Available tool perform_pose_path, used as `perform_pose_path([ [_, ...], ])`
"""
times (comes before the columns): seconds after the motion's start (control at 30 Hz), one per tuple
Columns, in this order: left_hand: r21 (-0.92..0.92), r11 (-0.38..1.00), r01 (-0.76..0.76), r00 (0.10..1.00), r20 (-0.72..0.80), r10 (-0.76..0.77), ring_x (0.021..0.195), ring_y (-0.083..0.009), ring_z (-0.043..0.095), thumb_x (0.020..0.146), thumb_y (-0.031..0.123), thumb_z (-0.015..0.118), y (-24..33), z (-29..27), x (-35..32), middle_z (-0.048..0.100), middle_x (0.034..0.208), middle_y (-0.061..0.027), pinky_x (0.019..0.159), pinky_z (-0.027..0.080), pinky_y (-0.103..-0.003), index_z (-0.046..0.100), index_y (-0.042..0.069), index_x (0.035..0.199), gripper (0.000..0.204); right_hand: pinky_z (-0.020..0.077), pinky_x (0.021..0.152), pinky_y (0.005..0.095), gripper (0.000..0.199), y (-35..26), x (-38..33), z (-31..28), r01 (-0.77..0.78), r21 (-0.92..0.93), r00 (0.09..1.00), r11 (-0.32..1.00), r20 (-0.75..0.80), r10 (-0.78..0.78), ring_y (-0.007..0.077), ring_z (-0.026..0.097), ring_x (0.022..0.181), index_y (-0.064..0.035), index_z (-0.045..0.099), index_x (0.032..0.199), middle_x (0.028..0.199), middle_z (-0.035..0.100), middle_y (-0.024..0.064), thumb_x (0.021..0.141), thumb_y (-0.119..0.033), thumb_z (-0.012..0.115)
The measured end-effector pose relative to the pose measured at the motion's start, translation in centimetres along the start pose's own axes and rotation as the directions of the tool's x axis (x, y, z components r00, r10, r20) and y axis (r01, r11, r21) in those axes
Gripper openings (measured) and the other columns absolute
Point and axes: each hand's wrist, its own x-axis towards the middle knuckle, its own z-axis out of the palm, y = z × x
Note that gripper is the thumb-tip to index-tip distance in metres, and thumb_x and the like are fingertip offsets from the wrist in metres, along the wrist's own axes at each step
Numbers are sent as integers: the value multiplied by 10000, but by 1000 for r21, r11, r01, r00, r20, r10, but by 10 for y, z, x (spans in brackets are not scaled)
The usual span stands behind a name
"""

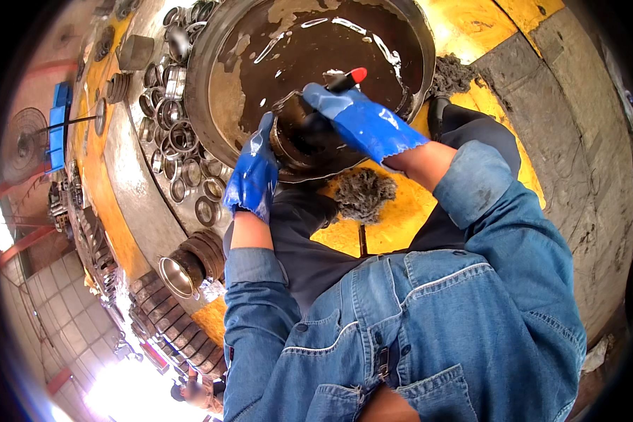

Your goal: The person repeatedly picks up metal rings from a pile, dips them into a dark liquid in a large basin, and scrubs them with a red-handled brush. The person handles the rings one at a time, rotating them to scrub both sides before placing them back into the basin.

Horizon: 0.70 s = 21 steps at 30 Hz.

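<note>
My left hand [254, 172], in a blue rubber glove, grips the left side of a dark, wet metal ring [283, 153]. The ring is tilted over the near edge of a large round basin [202, 77] of dark liquid. In my right hand [362, 119], gloved the same way, is a brush [346, 80] with a black handle and a red end. Its dark, blurred head reaches into the opening of the ring, and the bristles cannot be made out clearly.
Several metal rings [183, 137] lie in a cluster left of the basin. Nearer stands a stack of larger rings [179, 274]. Grey fibrous waste [364, 195] sits between my legs on the yellow floor. At far left is a fan [27, 144]; another person [200, 394] shows at lower left.
</note>
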Motion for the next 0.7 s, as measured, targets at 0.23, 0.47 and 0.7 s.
perform_pose_path([
  [0.23,67,991,-118,993,34,116,974,-205,671,1000,248,670,-9,-4,8,744,1112,-117,919,532,-334,682,-19,1274,383,540,820,411,451,17,-22,8,87,-497,990,863,138,-21,305,706,844,-66,732,1144,936,756,187,943,-457,628],
  [0.47,102,985,-136,990,-28,140,919,-192,644,1026,396,678,-2,8,-10,749,1067,-110,915,501,-333,704,-16,1232,461,532,695,386,466,-16,-25,10,-166,-555,983,815,-161,90,245,666,710,-23,724,943,770,697,132,963,-476,619],
  [0.7,237,949,-208,975,-27,220,884,-182,623,1035,382,672,-24,-11,24,743,1006,-109,858,497,-324,732,-9,1171,418,538,733,342,402,-17,-38,36,-143,-376,984,916,49,174,198,687,805,-37,770,933,883,733,125,923,-426,668],
])
